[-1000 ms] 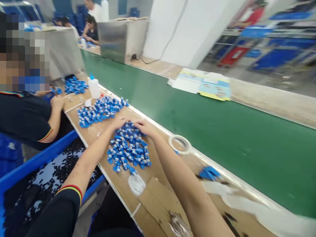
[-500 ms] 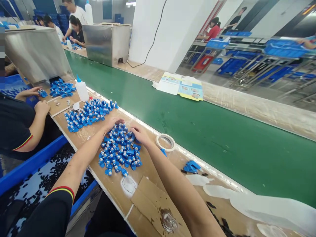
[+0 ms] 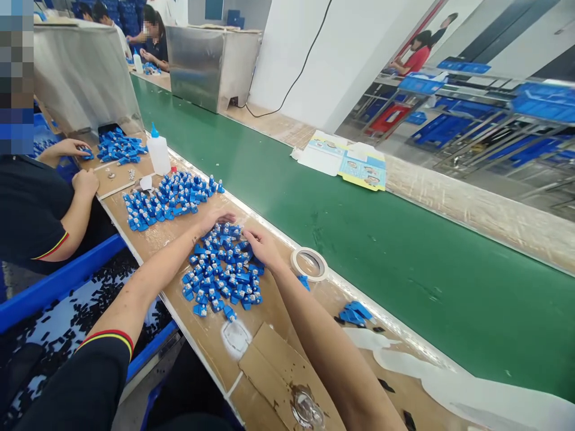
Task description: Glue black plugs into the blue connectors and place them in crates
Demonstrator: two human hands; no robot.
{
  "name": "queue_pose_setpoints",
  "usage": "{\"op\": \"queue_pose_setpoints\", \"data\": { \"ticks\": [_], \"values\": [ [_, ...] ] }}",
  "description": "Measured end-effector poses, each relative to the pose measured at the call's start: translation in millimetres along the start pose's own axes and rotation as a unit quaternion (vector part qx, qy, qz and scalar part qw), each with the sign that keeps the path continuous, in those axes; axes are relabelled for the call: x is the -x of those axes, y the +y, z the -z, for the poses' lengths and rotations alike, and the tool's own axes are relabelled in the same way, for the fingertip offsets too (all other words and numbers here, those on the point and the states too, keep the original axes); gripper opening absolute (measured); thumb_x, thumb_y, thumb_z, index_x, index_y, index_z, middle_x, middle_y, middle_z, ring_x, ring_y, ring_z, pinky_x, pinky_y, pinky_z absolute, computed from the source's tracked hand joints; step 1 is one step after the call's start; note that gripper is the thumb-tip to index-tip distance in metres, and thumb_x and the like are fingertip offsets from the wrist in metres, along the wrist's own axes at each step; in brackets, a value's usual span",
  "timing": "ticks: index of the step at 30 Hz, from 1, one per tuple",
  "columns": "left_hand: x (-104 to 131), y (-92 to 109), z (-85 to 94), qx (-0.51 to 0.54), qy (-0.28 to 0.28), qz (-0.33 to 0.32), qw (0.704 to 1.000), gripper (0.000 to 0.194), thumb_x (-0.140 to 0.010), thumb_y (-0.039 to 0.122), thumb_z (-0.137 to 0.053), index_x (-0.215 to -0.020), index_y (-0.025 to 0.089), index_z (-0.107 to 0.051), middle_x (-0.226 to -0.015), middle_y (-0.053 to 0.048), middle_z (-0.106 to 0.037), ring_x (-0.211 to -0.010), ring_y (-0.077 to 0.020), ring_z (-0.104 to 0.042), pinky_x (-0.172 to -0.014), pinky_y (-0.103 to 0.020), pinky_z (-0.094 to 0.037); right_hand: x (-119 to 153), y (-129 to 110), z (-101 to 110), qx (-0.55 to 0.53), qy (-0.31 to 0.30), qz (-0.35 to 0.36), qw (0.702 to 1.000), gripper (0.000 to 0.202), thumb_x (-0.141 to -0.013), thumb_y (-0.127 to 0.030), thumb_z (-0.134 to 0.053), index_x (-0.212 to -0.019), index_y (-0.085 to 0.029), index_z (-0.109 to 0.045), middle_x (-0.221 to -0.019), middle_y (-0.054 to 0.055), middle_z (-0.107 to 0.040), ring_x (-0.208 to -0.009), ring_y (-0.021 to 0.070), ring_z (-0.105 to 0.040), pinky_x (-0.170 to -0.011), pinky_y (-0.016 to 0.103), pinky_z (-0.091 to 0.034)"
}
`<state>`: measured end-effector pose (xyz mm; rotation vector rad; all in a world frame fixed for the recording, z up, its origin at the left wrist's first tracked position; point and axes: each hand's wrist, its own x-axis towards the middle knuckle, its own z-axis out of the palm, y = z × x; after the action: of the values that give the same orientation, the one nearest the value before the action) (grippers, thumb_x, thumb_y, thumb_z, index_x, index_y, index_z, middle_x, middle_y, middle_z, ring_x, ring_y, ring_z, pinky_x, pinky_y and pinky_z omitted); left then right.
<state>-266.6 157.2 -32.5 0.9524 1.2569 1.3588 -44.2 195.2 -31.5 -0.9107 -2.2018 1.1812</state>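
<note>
A pile of small blue plastic parts with white tips [image 3: 223, 269] lies on the brown work surface before me. My left hand [image 3: 215, 221] curves around the far left edge of this pile, fingers stretched out and touching or just above the parts. Against the pile's far right edge rests my right hand [image 3: 261, 245], its thumb side up and its fingers loosely extended, partly hidden. Neither hand visibly grips a part. Beyond my left forearm is a second group of similar blue parts [image 3: 168, 200], many standing upright.
A green conveyor belt [image 3: 359, 239] runs alongside. Nearby are a tape roll [image 3: 294, 263], a white squeeze bottle [image 3: 159, 155], loose blue pieces [image 3: 354, 312] and a cardboard piece [image 3: 265, 359]. A blue bin [image 3: 72, 287] holds black pieces. A co-worker's hand [image 3: 72, 148] is at far left.
The view has shifted slightly, so the scene sits a little further right. Both hands stay around the far end of the pile, with only slight movement.
</note>
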Motion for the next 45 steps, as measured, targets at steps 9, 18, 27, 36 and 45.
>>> {"op": "queue_pose_setpoints", "data": {
  "ticks": [9, 18, 27, 36, 45],
  "values": [
    [2, -3, -5.6, 0.024, -0.041, 0.021, 0.999, 0.042, -0.078, 0.053, -0.072, -0.093, 0.014, -0.075, -0.095, -0.012, -0.078, -0.096, -0.0284, -0.071, -0.101, -0.049, -0.049, -20, 7, 4, 0.054, 0.04, -0.021, 0.998, 0.043, -0.094, -0.045, -0.048, -0.118, -0.017, -0.07, -0.118, 0.011, -0.072, -0.101, 0.0258, -0.067, -0.094, 0.042, -0.051],
    [-3, -2, -19.5, -0.005, -0.067, 0.008, 0.998, 0.026, -0.088, 0.038, -0.065, -0.091, 0.015, -0.076, -0.095, -0.008, -0.078, -0.099, -0.0238, -0.068, -0.104, -0.044, -0.047, -38, -18, 2, 0.138, -0.044, 0.007, 0.989, 0.029, -0.097, -0.034, -0.051, -0.113, -0.022, -0.073, -0.112, 0.009, -0.075, -0.104, 0.0253, -0.066, -0.094, 0.038, -0.048],
    [-11, -21, -43.6, -0.019, -0.065, 0.012, 0.998, 0.034, -0.097, 0.045, -0.059, -0.107, 0.014, -0.066, -0.108, -0.008, -0.07, -0.1, -0.0208, -0.067, -0.095, -0.045, -0.054, -7, -15, 11, 0.214, -0.032, -0.054, 0.975, 0.039, -0.1, -0.043, -0.04, -0.097, -0.019, -0.071, -0.1, 0.01, -0.075, -0.094, 0.0246, -0.067, -0.085, 0.034, -0.048],
    [6, 8, -42.2, -0.093, 0.007, -0.083, 0.992, 0.032, -0.096, 0.044, -0.058, -0.099, 0.014, -0.068, -0.104, -0.009, -0.071, -0.099, -0.0213, -0.067, -0.094, -0.043, -0.054, -7, -8, 29, 0.241, -0.075, -0.098, 0.963, 0.047, -0.098, -0.05, -0.037, -0.094, -0.019, -0.072, -0.098, 0.012, -0.075, -0.095, 0.0273, -0.068, -0.085, 0.035, -0.048],
    [143, 37, 54.5, -0.301, 0.276, -0.22, 0.886, 0.02, -0.089, 0.035, -0.059, -0.1, 0.021, -0.067, -0.106, -0.007, -0.066, -0.106, -0.025, -0.06, -0.102, -0.044, -0.047, -119, -11, 18, 0.137, -0.021, -0.102, 0.985, 0.041, -0.096, -0.048, -0.048, -0.095, -0.017, -0.074, -0.111, 0.015, -0.074, -0.108, 0.0286, -0.065, -0.093, 0.036, -0.046]
  ]
}}
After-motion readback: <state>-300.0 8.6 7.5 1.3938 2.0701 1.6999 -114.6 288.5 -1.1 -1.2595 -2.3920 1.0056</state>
